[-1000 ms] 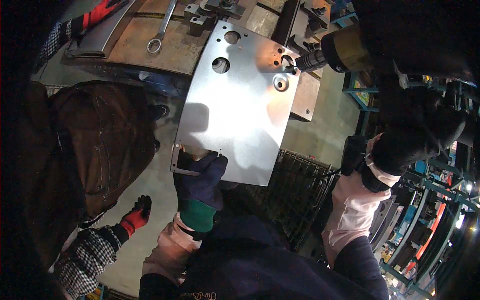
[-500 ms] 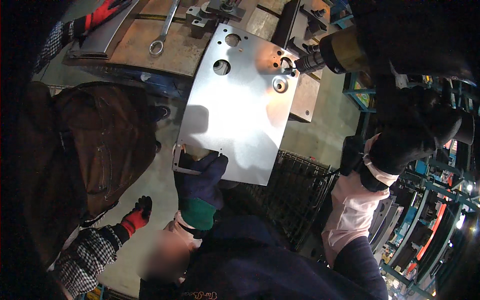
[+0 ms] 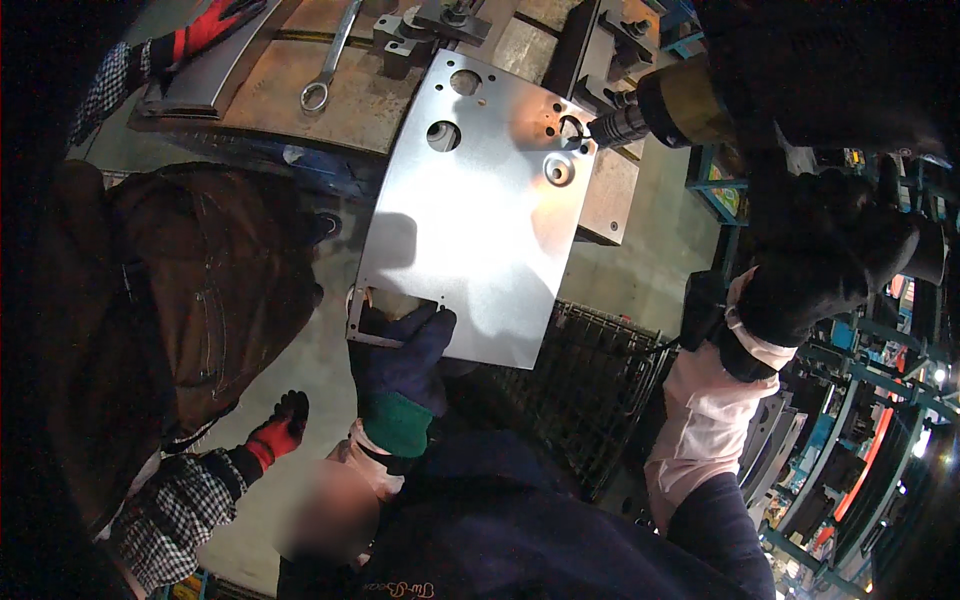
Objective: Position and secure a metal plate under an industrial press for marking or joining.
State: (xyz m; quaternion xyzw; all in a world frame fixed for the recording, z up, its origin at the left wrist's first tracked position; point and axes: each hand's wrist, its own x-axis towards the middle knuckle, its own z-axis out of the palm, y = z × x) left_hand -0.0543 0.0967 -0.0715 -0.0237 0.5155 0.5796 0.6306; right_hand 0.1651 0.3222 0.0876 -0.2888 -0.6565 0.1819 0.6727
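Note:
A flat silver sheet-metal plate (image 3: 470,230) with several round holes and a corner cutout lies tilted over the edge of the workbench. My left hand (image 3: 405,350), in a dark navy glove with a green cuff, grips its near edge at the cutout; some fingers are hidden beneath. In my right hand (image 3: 825,250), black-gloved, is the handle of a dark power drill (image 3: 685,100) with a yellowish collar. Its chuck (image 3: 622,126) points left, and the tip meets the rim of a hole near the plate's right edge. Shadow hides part of the drill body.
A co-worker stands at left; one red-and-black gloved hand (image 3: 215,25) rests on a metal part (image 3: 215,75), the other (image 3: 280,430) hangs low. The bench (image 3: 350,110) bears a ring wrench (image 3: 320,92) and clamps (image 3: 405,45). A wire basket (image 3: 590,400) and shelves (image 3: 870,400) stand right.
The plate and drill have barely moved. The co-worker's lower hand and body have shifted slightly to the right.

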